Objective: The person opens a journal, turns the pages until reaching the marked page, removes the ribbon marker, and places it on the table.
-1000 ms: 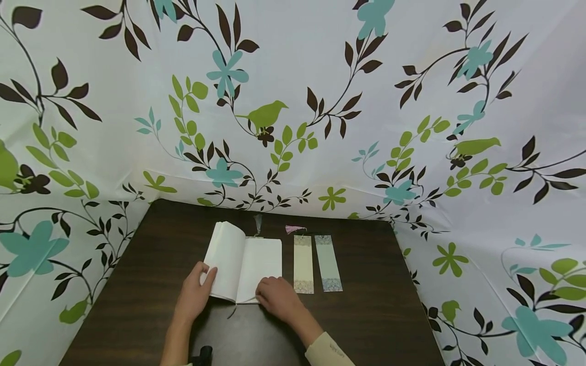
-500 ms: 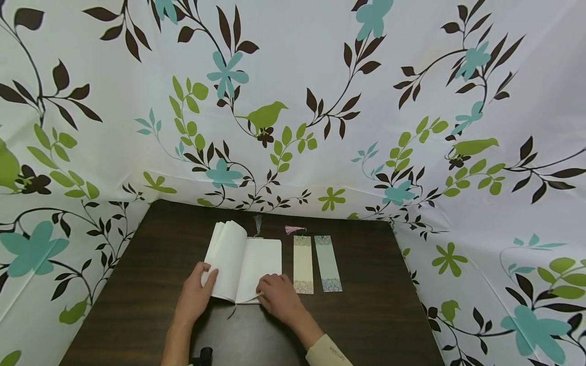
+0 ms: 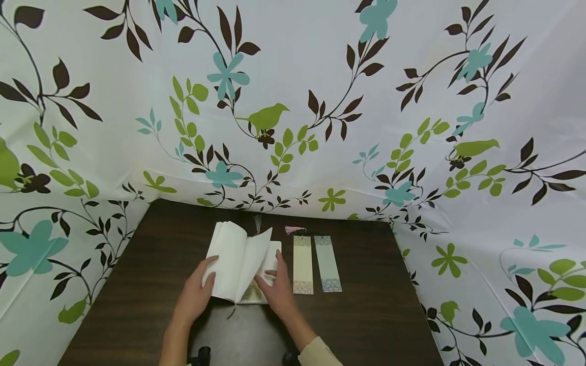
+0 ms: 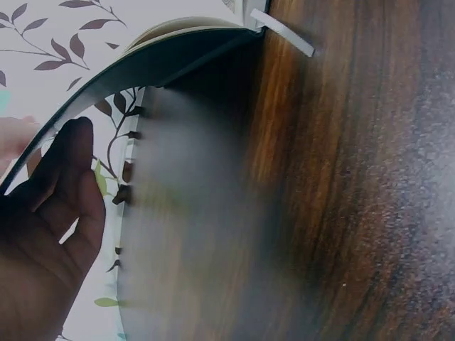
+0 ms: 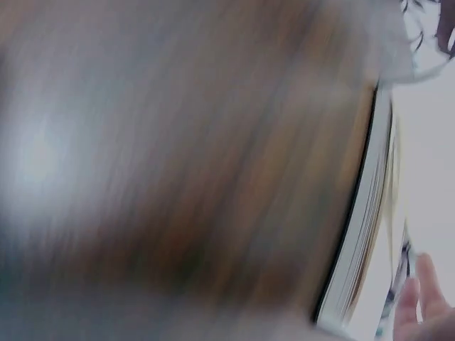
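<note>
An open notebook (image 3: 227, 259) with blank pages lies on the dark table, its left half raised. My left hand (image 3: 194, 292) grips that left side, thumb over the pages and fingers behind the dark cover (image 4: 153, 67). A page (image 3: 253, 254) stands partly lifted near the middle. My right hand (image 3: 278, 287) is at the right half, fingers extended, thumb at the lifted page's edge. Beneath that page a gold-patterned strip (image 3: 253, 294) shows; the rest of it is hidden. A grey tassel (image 3: 258, 223) sticks out past the notebook's top edge.
Right of the notebook lie a cream bookmark (image 3: 303, 264) and a pale green bookmark (image 3: 328, 264), with a pink tassel (image 3: 294, 230) above. A ribbon (image 3: 232, 311) hangs from the spine. Patterned cloth (image 3: 293, 168) surrounds the wooden table (image 3: 375, 305).
My right hand has moved up from the lower page corner, its fingers now spread. One page has lifted leftward, uncovering the gold-patterned strip. My left hand keeps its hold.
</note>
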A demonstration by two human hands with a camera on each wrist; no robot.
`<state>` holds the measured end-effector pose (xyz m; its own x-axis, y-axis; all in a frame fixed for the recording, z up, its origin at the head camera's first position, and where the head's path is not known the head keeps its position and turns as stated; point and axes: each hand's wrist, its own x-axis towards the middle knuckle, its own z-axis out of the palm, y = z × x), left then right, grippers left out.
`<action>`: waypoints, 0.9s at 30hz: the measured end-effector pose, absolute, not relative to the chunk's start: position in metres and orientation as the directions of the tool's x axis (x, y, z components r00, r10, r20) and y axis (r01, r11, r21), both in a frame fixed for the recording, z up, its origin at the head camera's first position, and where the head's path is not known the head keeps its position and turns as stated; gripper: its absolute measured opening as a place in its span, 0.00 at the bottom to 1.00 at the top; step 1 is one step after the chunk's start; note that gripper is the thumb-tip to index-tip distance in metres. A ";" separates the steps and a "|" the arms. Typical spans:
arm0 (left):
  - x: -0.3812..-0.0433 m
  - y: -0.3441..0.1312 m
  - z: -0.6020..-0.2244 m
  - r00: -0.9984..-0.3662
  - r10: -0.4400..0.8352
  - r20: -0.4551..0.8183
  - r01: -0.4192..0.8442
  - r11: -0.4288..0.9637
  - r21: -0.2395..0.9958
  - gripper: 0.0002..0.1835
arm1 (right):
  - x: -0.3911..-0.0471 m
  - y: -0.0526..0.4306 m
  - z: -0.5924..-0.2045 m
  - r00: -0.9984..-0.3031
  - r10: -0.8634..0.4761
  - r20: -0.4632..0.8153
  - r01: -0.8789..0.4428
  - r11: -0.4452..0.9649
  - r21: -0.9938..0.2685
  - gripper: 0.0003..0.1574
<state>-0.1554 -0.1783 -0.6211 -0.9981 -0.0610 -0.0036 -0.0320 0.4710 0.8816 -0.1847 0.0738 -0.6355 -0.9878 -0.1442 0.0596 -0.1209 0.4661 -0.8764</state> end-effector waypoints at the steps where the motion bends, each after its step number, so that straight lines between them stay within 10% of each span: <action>1: -0.155 -0.179 -0.621 -0.998 -0.058 0.011 -0.017 0.463 0.886 0.20 | -0.182 0.068 -0.635 -0.986 -0.166 0.010 -0.079 0.413 -0.908 0.58; 12: -0.152 -0.178 -0.613 -0.990 -0.075 -0.116 -0.135 0.368 0.920 0.31 | -0.160 0.029 -0.643 -0.873 -0.488 -0.001 -0.271 0.487 -0.830 0.39; 27: -0.155 -0.176 -0.614 -0.992 -0.128 -0.021 -0.081 0.481 0.873 0.17 | -0.167 0.036 -0.645 -0.884 -0.462 0.066 -0.348 0.559 -0.753 0.31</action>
<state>-0.1547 -0.1761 -0.6141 -0.9916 -0.1276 -0.0213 -0.0807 0.4812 0.8729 -0.1667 0.0364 -0.6446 -0.8845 -0.4619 0.0657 -0.3478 0.5590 -0.7527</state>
